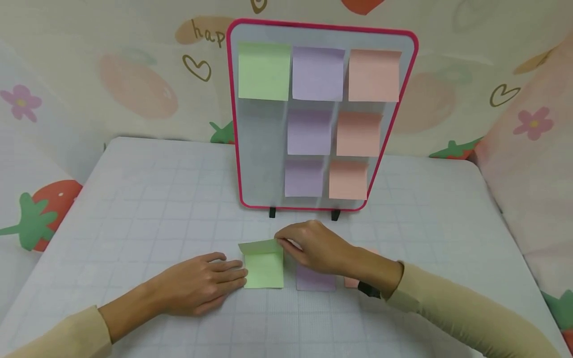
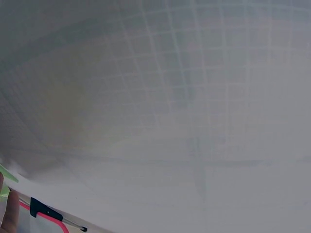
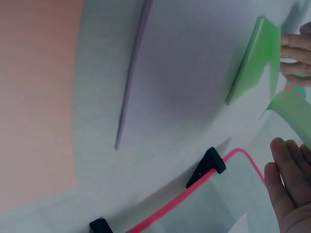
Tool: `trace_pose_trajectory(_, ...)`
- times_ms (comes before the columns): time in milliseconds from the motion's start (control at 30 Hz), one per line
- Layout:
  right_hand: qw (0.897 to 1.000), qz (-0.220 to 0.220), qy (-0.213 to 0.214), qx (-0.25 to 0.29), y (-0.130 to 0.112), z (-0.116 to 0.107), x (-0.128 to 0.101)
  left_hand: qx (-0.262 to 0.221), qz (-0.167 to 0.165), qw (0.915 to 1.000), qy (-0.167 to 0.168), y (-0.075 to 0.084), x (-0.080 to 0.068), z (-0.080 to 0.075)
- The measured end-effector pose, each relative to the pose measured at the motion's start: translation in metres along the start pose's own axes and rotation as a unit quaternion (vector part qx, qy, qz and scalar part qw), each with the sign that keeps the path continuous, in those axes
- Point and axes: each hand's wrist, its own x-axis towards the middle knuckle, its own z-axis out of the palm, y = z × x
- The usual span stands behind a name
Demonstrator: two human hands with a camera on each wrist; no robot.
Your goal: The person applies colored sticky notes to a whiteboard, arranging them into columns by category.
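Observation:
On the table lies a pad of green sticky notes (image 1: 264, 272), its top sheet (image 1: 256, 247) folded up along the far edge. My right hand (image 1: 315, 246) pinches that sheet by its far right corner between thumb and fingers. In the right wrist view the green sheet (image 3: 293, 114) curves away from the pad (image 3: 255, 65). Flat beside the pad, my left hand (image 1: 203, 284) has straight fingers, with the fingertips at its left edge. A purple sticky note pad (image 1: 316, 282) sits under the right hand, partly hidden. Farther right, a pink pad (image 1: 351, 282) is mostly covered by the right wrist.
Behind the pads stands a whiteboard (image 1: 261, 149) with a pink frame on black feet (image 1: 335, 215). Its top row carries a green note (image 1: 264, 72), a purple note (image 1: 318, 74) and a pink note (image 1: 374, 76). Purple and pink notes fill two columns below; the left column shows bare board.

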Motion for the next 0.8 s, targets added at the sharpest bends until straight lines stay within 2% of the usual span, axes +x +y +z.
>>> trace_pose_trajectory(400, 1.0, -0.008, 0.021, -0.001, -0.004, -0.013, 0.012, -0.005, -0.002, 1.0, 0.005, 0.001, -0.002, 0.004)
trace_pose_trajectory(567, 0.997, -0.051, 0.057, -0.012, -0.004, -0.019, 0.019, -0.006, -0.001, 0.9999, 0.009, 0.001, -0.001, 0.004)
trace_pose_trajectory(800, 0.987, -0.101, 0.109, -0.063, -0.004, -0.036, 0.034, -0.006, 0.0, 0.9999, 0.011, 0.001, 0.0, 0.003)
